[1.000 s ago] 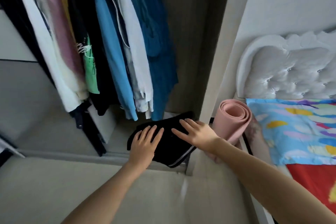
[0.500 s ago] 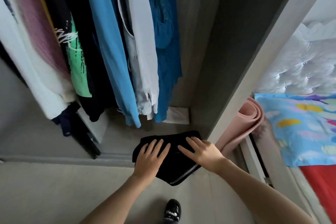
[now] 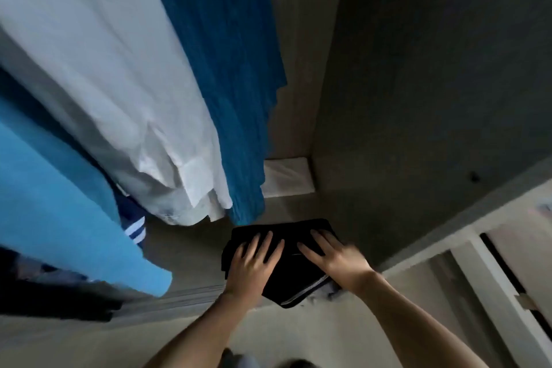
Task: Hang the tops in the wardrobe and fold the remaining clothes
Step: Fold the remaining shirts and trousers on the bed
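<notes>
Left hand and right hand lie spread flat on a seemingly folded garment — lower centre, wardrobe floor.

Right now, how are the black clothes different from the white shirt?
The black clothes lie folded on the wardrobe floor; the white shirt hangs. The left hand and right hand rest on the black clothes, not the white shirt. Both are inside the wardrobe.
</notes>
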Motion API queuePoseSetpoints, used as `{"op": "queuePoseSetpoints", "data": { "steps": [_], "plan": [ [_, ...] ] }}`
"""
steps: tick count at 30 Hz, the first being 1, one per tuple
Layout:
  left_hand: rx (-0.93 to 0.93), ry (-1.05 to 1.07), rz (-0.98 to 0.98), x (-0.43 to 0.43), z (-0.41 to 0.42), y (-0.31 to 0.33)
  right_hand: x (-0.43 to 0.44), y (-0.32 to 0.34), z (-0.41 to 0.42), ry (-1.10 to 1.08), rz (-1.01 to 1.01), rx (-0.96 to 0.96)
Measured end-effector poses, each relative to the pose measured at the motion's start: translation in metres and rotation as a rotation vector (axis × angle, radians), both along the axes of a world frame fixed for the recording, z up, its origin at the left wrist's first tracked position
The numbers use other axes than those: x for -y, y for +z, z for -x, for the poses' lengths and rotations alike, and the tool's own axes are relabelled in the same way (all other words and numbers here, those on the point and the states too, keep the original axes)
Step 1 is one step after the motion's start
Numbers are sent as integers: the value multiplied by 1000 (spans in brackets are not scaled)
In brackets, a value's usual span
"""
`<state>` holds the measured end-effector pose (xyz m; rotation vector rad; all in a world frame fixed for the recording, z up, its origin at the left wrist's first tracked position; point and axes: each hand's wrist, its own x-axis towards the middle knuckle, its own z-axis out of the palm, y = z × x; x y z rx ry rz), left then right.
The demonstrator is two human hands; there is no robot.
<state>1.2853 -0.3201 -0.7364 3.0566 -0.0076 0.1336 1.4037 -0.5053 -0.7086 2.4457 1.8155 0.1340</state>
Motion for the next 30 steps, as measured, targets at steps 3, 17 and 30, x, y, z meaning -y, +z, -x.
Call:
{"op": "queuePoseSetpoints", "data": {
  "steps": [3, 17, 30],
  "plan": [
    [60, -73, -107, -34, -36, -89, -27, -93, -29, -22, -59, 76],
    [-429, -3, -142, -79, -159, -347, -65, -354, -120, -605, 460, -345],
    [-558, 168, 303, -58, -177, -358, -58, -362, -130, -756, 456, -345]
  ]
}}
